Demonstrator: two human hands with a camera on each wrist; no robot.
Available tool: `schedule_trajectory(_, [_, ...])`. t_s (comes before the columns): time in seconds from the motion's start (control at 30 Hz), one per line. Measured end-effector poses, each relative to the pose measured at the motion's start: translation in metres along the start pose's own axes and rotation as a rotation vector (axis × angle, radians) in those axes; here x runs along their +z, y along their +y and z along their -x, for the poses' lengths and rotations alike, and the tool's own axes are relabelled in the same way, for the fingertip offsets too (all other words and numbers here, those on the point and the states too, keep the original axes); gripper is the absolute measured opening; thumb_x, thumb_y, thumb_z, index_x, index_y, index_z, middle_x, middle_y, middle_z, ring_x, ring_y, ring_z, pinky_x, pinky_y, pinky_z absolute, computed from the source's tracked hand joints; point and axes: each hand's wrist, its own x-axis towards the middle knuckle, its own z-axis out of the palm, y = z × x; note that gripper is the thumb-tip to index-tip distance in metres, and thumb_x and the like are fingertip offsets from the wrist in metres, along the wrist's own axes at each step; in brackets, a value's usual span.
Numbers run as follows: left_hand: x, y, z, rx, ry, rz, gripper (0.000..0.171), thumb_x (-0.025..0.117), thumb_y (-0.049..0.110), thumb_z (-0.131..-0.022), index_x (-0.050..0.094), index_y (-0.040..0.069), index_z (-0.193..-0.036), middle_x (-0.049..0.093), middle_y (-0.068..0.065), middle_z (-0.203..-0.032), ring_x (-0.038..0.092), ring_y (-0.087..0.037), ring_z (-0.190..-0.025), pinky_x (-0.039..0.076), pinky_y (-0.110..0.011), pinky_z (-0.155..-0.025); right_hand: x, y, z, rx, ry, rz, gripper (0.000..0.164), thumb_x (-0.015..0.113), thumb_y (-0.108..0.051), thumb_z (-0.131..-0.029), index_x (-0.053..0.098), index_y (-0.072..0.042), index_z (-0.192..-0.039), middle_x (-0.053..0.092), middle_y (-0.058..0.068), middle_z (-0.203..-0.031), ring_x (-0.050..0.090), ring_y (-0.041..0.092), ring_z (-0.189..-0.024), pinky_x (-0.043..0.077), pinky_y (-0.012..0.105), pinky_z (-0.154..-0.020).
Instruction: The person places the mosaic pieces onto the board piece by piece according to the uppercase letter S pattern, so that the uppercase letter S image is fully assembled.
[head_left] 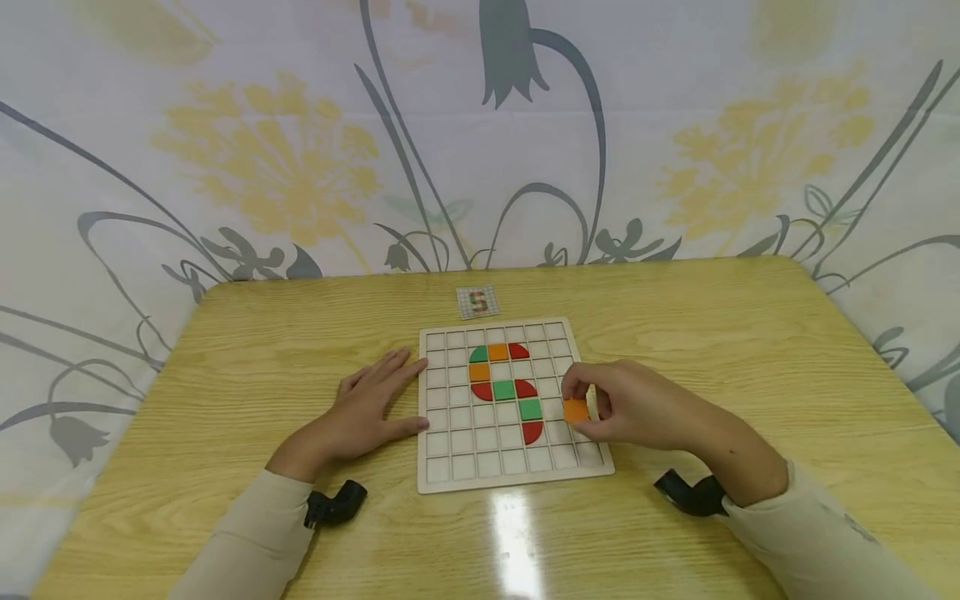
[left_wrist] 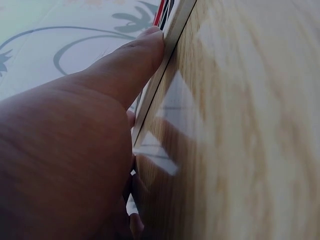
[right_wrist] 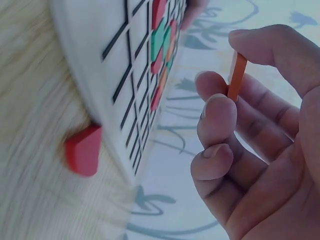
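My right hand pinches an orange square tile between thumb and fingers, above the right side of a pale gridded board. In the right wrist view the orange tile shows edge-on, raised off the board. My left hand lies by the board's left edge, fingers spread, with thumb and fingertips touching the rim. Red, green and orange tiles form an S-like curve on the grid, among them a green square and a red rounded piece at its lower end.
A small printed card with a similar coloured S pattern lies behind the board. One red piece rests on the wooden table beside the board's right edge, mostly hidden by my right hand in the head view.
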Motion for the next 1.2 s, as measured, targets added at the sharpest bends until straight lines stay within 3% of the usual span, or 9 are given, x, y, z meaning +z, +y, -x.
schedule_trajectory(0.27, [0.000, 0.001, 0.001, -0.009, -0.003, 0.003, 0.083, 0.066, 0.054, -0.092, 0.026, 0.027, -0.160, 0.011, -0.007, -0.170, 0.007, -0.031, -0.157, 0.008, -0.065, -0.115, 0.007, -0.012, -0.014, -0.053, -0.017, 0.043, 0.020, 0.077, -0.019, -0.087, 0.062, -0.021, -0.100, 0.060, -0.010, -0.084, 0.045, 0.002, -0.059, 0.041, 0.019, -0.053])
schedule_trajectory(0.47, [0.001, -0.001, 0.000, 0.001, -0.003, 0.007, 0.083, 0.065, 0.055, -0.092, 0.026, 0.027, -0.160, 0.011, -0.007, -0.169, 0.007, -0.031, -0.157, 0.008, -0.065, -0.114, 0.014, -0.020, -0.026, -0.086, -0.018, 0.044, 0.018, 0.074, -0.018, -0.086, 0.063, -0.020, -0.100, 0.057, -0.008, -0.075, 0.045, 0.004, -0.059, 0.038, 0.018, -0.054])
schedule_trajectory(0.83, [0.004, -0.001, -0.001, 0.004, -0.005, 0.005, 0.084, 0.065, 0.055, -0.092, 0.026, 0.028, -0.160, 0.011, -0.007, -0.169, 0.007, -0.031, -0.157, 0.009, -0.064, -0.114, 0.024, -0.035, -0.043, -0.081, 0.065, 0.056, 0.022, 0.080, -0.022, -0.085, 0.064, -0.020, -0.100, 0.061, -0.010, -0.085, 0.057, 0.011, -0.078, 0.049, 0.024, -0.071])
schedule_trajectory(1.07, [0.002, -0.001, -0.001, -0.005, -0.010, -0.008, 0.084, 0.065, 0.055, -0.092, 0.024, 0.029, -0.160, 0.010, -0.005, -0.170, 0.007, -0.028, -0.157, 0.009, -0.062, -0.115, 0.035, -0.038, -0.046, -0.063, 0.108, 0.134, 0.025, 0.081, -0.026, -0.085, 0.069, -0.019, -0.106, 0.067, -0.009, -0.098, 0.063, 0.012, -0.092, 0.052, 0.032, -0.084])
schedule_trajectory(1.2, [0.001, -0.001, 0.000, -0.005, -0.009, -0.012, 0.085, 0.065, 0.056, -0.091, 0.024, 0.029, -0.160, 0.010, -0.005, -0.170, 0.007, -0.028, -0.157, 0.009, -0.062, -0.115, 0.039, -0.038, -0.046, -0.049, 0.127, 0.177, 0.023, 0.081, -0.028, -0.085, 0.069, -0.020, -0.104, 0.067, -0.009, -0.097, 0.062, 0.012, -0.092, 0.052, 0.031, -0.081])
